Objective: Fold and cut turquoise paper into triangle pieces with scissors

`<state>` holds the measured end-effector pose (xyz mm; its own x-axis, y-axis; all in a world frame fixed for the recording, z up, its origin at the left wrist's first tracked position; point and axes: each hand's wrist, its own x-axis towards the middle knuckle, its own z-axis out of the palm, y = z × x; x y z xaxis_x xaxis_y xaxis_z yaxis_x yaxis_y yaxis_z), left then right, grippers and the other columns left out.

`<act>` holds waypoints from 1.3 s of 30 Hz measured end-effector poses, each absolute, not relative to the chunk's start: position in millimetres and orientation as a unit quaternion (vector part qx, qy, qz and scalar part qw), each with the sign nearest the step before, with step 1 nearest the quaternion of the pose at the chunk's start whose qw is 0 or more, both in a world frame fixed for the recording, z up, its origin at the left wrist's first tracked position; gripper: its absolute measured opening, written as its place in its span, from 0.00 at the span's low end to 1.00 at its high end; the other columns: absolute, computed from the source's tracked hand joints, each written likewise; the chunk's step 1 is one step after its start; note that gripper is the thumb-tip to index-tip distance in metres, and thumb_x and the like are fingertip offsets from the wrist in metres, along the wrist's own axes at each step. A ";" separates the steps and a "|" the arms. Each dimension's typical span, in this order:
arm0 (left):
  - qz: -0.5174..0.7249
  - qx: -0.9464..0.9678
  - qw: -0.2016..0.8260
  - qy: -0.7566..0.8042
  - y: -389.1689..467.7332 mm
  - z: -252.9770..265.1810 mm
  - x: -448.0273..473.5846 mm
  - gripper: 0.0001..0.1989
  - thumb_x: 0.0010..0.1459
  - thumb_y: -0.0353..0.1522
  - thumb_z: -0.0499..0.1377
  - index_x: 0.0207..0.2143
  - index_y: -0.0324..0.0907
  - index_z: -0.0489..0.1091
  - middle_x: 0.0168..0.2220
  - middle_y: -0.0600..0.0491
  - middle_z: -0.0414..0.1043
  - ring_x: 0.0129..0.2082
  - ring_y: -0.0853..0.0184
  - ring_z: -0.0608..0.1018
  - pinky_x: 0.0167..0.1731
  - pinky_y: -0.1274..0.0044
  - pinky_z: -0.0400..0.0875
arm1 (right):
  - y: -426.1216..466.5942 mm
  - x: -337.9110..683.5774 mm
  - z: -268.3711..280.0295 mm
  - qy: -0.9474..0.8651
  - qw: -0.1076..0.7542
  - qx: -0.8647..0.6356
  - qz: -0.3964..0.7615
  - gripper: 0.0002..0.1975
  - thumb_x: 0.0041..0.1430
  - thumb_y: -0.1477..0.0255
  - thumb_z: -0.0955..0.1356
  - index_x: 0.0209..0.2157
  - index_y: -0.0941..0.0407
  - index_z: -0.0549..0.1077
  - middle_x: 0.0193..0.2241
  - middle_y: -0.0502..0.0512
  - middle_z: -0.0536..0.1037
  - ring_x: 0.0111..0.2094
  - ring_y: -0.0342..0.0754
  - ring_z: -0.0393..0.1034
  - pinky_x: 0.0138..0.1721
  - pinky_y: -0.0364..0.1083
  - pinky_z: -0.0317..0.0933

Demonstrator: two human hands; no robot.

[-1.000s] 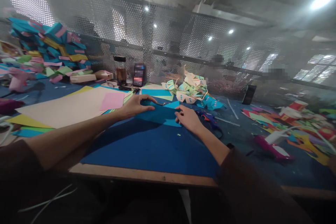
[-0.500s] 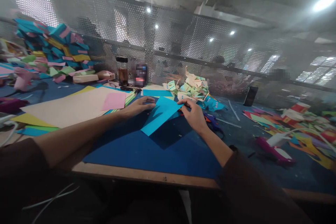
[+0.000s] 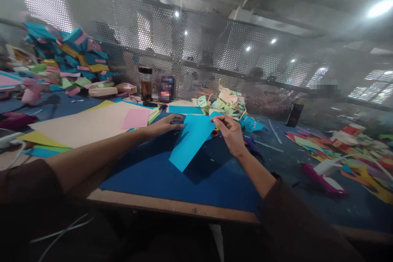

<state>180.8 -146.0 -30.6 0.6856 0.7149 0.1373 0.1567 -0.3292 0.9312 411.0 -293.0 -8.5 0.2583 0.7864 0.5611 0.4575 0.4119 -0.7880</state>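
Note:
A blue sheet of paper (image 3: pixel 192 139) is held tilted above the dark blue mat, its lower corner pointing toward me and a shadow beneath it. My right hand (image 3: pixel 229 131) pinches its upper right corner between thumb and fingers. Beside the sheet's left edge is my left hand (image 3: pixel 168 124), fingers loosely stretched out; whether the fingertips touch the paper is unclear. Behind my right hand lie scissors (image 3: pixel 250 143) with dark blue handles, partly hidden. A heap of cut paper scraps (image 3: pixel 229 104) sits just beyond the sheet.
Large coloured sheets (image 3: pixel 82 127) with a pink piece (image 3: pixel 135 118) on top lie at left. Folded paper shapes (image 3: pixel 70 55) are piled behind them. A jar (image 3: pixel 145 84) and phone (image 3: pixel 294 114) stand at the back. A purple glue gun (image 3: pixel 324 180) and scraps lie at right.
The blue paper's lower end has swung right and slightly down, toward me. My right hand keeps its pinch on the corner; the left hand stays beside the left edge. The view has shifted slightly.

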 end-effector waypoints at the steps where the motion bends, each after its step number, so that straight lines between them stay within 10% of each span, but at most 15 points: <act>1: 0.275 0.766 0.509 0.279 -146.9 -29.7 180.7 0.31 0.52 0.42 0.68 0.55 0.42 0.68 0.62 0.42 0.67 0.61 0.52 0.70 0.51 0.65 0.72 | -292.1 411.4 -9.1 -0.591 0.598 -0.522 0.144 0.13 0.60 0.59 0.69 0.35 0.54 0.79 0.29 0.51 0.79 0.32 0.48 0.72 0.30 0.44 0.62; 39: 0.268 0.621 0.681 0.282 -141.8 -27.4 182.8 0.34 0.52 0.38 0.68 0.60 0.48 0.63 0.59 0.45 0.72 0.55 0.53 0.77 0.57 0.61 0.69 | -299.1 406.8 5.4 -0.534 0.630 -0.457 0.329 0.15 0.52 0.56 0.71 0.35 0.51 0.75 0.29 0.51 0.72 0.32 0.50 0.66 0.33 0.48 0.63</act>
